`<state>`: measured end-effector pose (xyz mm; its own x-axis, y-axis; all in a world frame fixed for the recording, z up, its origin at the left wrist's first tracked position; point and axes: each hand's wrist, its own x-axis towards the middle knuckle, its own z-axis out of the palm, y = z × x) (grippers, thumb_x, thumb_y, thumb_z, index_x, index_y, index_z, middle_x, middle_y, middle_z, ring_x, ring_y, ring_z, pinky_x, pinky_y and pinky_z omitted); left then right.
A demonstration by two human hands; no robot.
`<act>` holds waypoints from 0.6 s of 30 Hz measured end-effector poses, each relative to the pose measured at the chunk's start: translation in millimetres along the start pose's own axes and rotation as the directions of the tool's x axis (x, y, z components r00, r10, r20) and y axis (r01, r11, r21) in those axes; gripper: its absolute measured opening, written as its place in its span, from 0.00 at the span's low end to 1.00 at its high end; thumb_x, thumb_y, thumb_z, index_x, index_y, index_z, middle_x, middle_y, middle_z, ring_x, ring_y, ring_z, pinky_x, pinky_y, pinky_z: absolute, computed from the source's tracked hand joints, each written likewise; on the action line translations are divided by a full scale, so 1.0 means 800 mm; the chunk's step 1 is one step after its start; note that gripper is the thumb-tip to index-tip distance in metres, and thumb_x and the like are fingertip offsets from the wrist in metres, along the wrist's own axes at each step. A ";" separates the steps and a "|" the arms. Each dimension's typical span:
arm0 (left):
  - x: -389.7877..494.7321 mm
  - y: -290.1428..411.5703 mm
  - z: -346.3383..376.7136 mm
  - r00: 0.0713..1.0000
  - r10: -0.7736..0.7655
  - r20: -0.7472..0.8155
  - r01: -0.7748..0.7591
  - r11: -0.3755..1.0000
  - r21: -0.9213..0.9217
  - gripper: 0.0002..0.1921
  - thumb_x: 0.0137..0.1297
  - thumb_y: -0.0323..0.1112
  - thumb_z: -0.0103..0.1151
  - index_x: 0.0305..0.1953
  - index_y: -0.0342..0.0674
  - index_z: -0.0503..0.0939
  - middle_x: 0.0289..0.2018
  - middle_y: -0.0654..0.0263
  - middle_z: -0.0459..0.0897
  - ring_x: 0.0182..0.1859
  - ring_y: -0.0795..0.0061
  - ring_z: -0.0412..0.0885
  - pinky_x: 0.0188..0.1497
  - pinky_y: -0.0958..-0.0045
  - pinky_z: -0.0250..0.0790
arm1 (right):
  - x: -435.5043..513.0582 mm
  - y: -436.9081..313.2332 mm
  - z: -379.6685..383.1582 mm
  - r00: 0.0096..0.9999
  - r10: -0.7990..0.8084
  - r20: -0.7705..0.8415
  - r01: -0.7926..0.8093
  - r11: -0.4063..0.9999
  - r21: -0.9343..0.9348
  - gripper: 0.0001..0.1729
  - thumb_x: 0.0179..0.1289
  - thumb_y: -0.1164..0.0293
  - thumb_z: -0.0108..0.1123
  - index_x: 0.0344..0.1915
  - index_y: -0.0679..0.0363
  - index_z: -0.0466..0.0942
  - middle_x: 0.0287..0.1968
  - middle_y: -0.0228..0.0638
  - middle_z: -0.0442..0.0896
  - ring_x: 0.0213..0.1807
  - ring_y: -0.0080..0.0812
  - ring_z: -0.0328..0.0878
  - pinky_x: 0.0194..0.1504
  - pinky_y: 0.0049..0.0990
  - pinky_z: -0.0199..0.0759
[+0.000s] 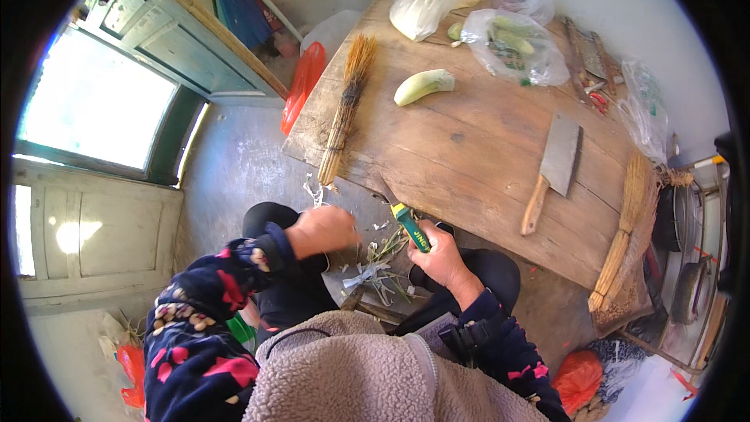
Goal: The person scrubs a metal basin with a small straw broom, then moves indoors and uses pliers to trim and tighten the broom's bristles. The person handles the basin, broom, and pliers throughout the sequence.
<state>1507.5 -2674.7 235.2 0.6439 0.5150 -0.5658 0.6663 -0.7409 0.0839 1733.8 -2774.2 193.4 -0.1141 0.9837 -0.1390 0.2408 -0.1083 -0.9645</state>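
Observation:
My right hand point(439, 255) grips the green and yellow handle of a narrow-bladed hand tool point(410, 227). Its dark, slim blade points up and away, by the near edge of the wooden table point(463, 146). To the left, above my knee, my left hand point(328, 230) is blurred, its fingers curled inward; whether it holds anything is hidden. Between my feet, cut green stalks and pale scraps point(381, 269) litter the floor. A pale green, gourd-like vegetable point(425, 87) lies on the tabletop, one end cut flat.
A cleaver point(554, 158) lies on the table's right, between the vegetable and a straw brush point(621, 228). Another straw whisk point(347, 111) overhangs the left edge. Plastic bags point(512, 47) with vegetables sit at the back, near red-handled scissors point(597, 102). A metal rack point(691, 281) stands right.

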 end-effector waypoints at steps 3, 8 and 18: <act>-0.005 -0.026 -0.035 0.750 -0.555 -0.361 0.322 0.782 -0.534 0.15 0.52 0.45 0.58 0.30 0.37 0.76 0.30 0.51 0.80 0.36 0.51 0.78 0.36 0.55 0.70 | -0.005 0.002 -0.005 0.998 -0.043 -0.037 0.042 0.999 -0.026 0.14 0.45 0.79 0.59 0.36 0.63 0.72 0.27 0.33 0.75 0.30 0.28 0.74 0.37 0.25 0.68; 0.042 -0.058 -0.016 0.452 -0.550 -0.703 0.243 0.834 -0.496 0.24 0.49 0.40 0.65 0.39 0.26 0.68 0.26 0.56 0.75 0.22 0.62 0.74 0.24 0.64 0.67 | -0.020 0.007 -0.008 0.993 -0.091 -0.078 0.091 0.996 -0.003 0.12 0.43 0.77 0.60 0.30 0.64 0.68 0.27 0.44 0.72 0.30 0.44 0.73 0.35 0.32 0.67; 0.032 -0.058 -0.017 0.832 -0.554 -0.020 -0.094 -0.106 -0.990 0.08 0.53 0.32 0.58 0.24 0.36 0.71 0.16 0.72 0.65 0.13 0.82 0.62 0.13 0.79 0.54 | -0.005 -0.022 0.012 0.963 -0.253 -0.094 0.212 0.924 -0.317 0.12 0.44 0.80 0.59 0.33 0.67 0.70 0.37 0.44 0.74 0.36 0.46 0.74 0.39 0.30 0.69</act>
<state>1498.2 -2621.1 228.2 0.1745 0.8478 -0.5007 0.2411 0.4563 0.8566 1721.1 -2777.8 208.5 -0.0804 0.9881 0.1309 0.5042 0.1536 -0.8498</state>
